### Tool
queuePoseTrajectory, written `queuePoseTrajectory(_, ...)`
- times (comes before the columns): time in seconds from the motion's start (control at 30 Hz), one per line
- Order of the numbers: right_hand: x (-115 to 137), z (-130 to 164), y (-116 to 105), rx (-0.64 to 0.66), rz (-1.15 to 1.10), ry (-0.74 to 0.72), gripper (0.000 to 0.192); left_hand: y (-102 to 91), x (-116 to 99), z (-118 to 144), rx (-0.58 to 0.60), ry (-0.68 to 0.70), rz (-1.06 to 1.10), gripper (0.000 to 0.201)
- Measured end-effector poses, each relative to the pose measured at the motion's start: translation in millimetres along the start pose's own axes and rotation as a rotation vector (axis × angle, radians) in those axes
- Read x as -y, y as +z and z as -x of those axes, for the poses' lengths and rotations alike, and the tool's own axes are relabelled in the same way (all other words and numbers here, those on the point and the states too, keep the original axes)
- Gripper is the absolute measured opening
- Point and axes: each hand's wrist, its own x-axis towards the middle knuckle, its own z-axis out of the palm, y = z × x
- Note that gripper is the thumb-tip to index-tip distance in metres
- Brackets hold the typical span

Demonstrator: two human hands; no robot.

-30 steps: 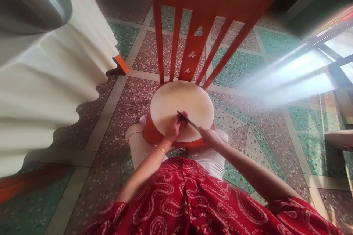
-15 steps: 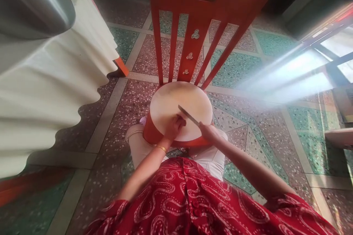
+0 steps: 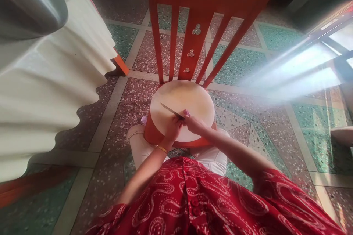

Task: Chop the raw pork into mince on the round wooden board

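My right hand (image 3: 194, 123) is closed round the handle of a knife (image 3: 171, 110). The blade points left and away from me, over a round cream-coloured surface (image 3: 190, 95) on the seat of a red chair. Close against the handle is my left hand (image 3: 174, 127), its fingers curled together; anything inside them is too small or hidden to make out. A gold bangle (image 3: 162, 149) circles the left wrist. Both hands are over the near half of the round surface, between my knees.
The chair's slatted red back (image 3: 190, 44) rises straight ahead. To the left hangs a cream tablecloth (image 3: 68, 77) with a wavy hem, and a grey metal vessel (image 3: 35, 3) stands on it. Patterned stone floor (image 3: 237, 66) surrounds the chair, with bright light falling on the right.
My right hand has moved left with the knife, bringing it against the left hand. The blade now reaches farther left across the round surface. The left hand has hardly moved.
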Motion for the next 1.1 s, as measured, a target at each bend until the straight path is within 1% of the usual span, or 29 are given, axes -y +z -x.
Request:
queuePoseTrajectory(0.03, 0, -1, -1, -0.010, -0.016, -0.014, 0.041, 0.6, 0, 0, 0.002, 0.000, -0.002, 0.020)
queuePoseTrajectory(0.1, -9, 9, 3, 0.019, -0.016, -0.017, 0.037, 1.5, -1, 1, 0.006, 0.005, -0.002, 0.018)
queuePoseTrajectory(0.17, -25, 26, 11, 0.084, 0.020, 0.027, 0.030, 2.0, -3, 1, 0.008, 0.012, 0.006, 0.018)
queuePoseTrajectory(0.2, -32, 33, 15, 0.101, 0.032, 0.086, 0.026, 2.0, -4, 2, 0.004, 0.012, 0.011, 0.018)
queuePoseTrajectory(0.23, -36, 36, 18, 0.111, 0.036, 0.110, 0.025, 1.8, -5, 2, -0.006, 0.012, 0.013, 0.019)
queuePoseTrajectory(0.3, -34, 27, 21, 0.106, 0.030, 0.102, 0.027, 0.4, -7, 1, -0.040, 0.015, 0.008, 0.020)
queuePoseTrajectory(0.37, -21, 3, 18, 0.075, 0.015, 0.030, 0.032, -1.7, -8, -1, -0.077, 0.033, -0.022, 0.019)
queuePoseTrajectory(0.4, -13, -9, 16, 0.037, -0.007, 0.003, 0.033, -2.8, -8, -2, -0.089, 0.042, -0.044, 0.019)
queuePoseTrajectory(0.47, -2, -25, 12, -0.010, -0.031, -0.019, 0.032, -4.8, -8, -3, -0.090, 0.054, -0.078, 0.019)
queuePoseTrajectory(0.53, -4, -21, 14, -0.018, -0.050, -0.026, 0.033, -5.5, -8, -3, -0.083, 0.052, -0.078, 0.018)
queuePoseTrajectory(0.6, -19, 0, 22, 0.006, -0.046, -0.010, 0.037, -4.4, -6, -3, -0.074, 0.053, -0.045, 0.017)
queuePoseTrajectory(0.63, -28, 13, 28, 0.039, -0.014, 0.024, 0.034, -3.4, -5, -2, -0.071, 0.054, -0.029, 0.017)
queuePoseTrajectory(0.67, -35, 23, 33, 0.043, -0.001, 0.060, 0.030, -2.3, -3, -2, -0.071, 0.051, -0.016, 0.017)
queuePoseTrajectory(0.73, -41, 34, 39, 0.033, 0.017, 0.099, 0.027, -0.5, -1, -1, -0.064, 0.041, -0.007, 0.018)
queuePoseTrajectory(0.8, -34, 27, 38, 0.014, 0.002, 0.077, 0.027, -0.2, -1, 0, -0.073, 0.031, -0.027, 0.018)
queuePoseTrajectory(0.93, -12, 1, 25, -0.048, -0.072, -0.007, 0.045, -2.9, -6, 3, -0.111, 0.079, -0.083, 0.014)
queuePoseTrajectory(1.0, -14, 1, 22, -0.044, -0.055, -0.033, 0.050, -4.3, -8, 3, -0.111, 0.090, -0.088, 0.013)
queuePoseTrajectory(1.07, -24, 12, 21, -0.030, -0.027, -0.016, 0.046, -4.7, -9, 2, -0.100, 0.092, -0.089, 0.015)
queuePoseTrajectory(1.1, -29, 18, 21, -0.030, -0.020, 0.020, 0.041, -4.7, -10, 0, -0.084, 0.103, -0.095, 0.017)
